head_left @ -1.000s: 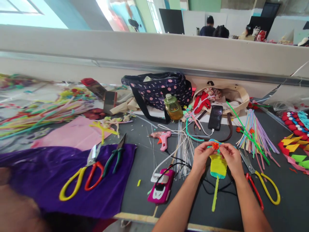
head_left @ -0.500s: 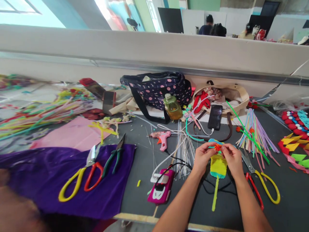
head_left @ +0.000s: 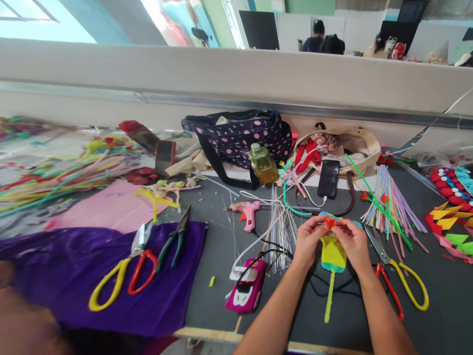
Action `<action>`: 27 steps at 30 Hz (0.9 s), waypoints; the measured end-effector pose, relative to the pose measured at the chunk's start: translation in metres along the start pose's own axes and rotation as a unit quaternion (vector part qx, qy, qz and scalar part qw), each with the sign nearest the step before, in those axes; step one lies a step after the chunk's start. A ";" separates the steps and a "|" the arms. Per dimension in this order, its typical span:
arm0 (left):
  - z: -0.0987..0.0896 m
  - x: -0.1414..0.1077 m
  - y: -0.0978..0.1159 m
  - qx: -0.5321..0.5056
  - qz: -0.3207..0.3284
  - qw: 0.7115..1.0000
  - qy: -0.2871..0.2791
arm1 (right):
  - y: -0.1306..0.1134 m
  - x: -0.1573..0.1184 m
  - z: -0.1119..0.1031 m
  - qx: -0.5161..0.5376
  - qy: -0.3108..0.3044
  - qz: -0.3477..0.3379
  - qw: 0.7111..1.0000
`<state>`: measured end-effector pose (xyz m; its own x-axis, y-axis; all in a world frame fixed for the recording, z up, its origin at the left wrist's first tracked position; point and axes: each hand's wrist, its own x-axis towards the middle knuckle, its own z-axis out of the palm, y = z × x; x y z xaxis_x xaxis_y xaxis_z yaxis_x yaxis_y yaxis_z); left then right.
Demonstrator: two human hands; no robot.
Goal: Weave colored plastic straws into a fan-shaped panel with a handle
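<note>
Between both sets of fingertips I hold a small orange-red fuzzy flower [head_left: 330, 223]. My left hand [head_left: 310, 239] pinches it from the left. From the other side, the closed thumb and fingers of my right hand [head_left: 350, 241] grip it too. Directly below my hands lies a yellow and turquoise fuzzy piece [head_left: 333, 254] with a yellow-green stem [head_left: 329, 301] pointing toward me. Its top, edged in blue, is partly covered by my fingers. Scissors with red and yellow handles [head_left: 384, 256] rest just right of my right hand.
Left of my arms are a pink glue gun [head_left: 251, 213], a magenta power strip [head_left: 248, 291], more scissors [head_left: 138, 251] and green-handled pliers [head_left: 175, 244]. Behind stand a bottle [head_left: 263, 165], a dotted bag [head_left: 240, 133] and a phone [head_left: 328, 179]. Pastel pipe cleaners [head_left: 393, 202] lie to the right.
The orange-red flower and my fingertips have shifted very slightly left and up. My right fingers have turned a little around the flower. The other things stay in place.
</note>
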<state>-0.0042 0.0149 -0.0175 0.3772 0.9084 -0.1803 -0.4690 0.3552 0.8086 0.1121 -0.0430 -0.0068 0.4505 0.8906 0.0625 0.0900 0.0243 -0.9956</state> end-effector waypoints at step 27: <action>0.002 -0.002 0.003 0.017 0.002 1.000 0.019 | -0.002 0.000 -0.004 -0.003 -0.007 0.009 1.000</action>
<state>-0.0048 0.0135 -0.0141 0.3444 0.9178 -0.1978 -0.4423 0.3445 0.8281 0.1155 -0.0454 -0.0044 0.4394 0.8973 0.0427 0.0865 0.0050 -0.9962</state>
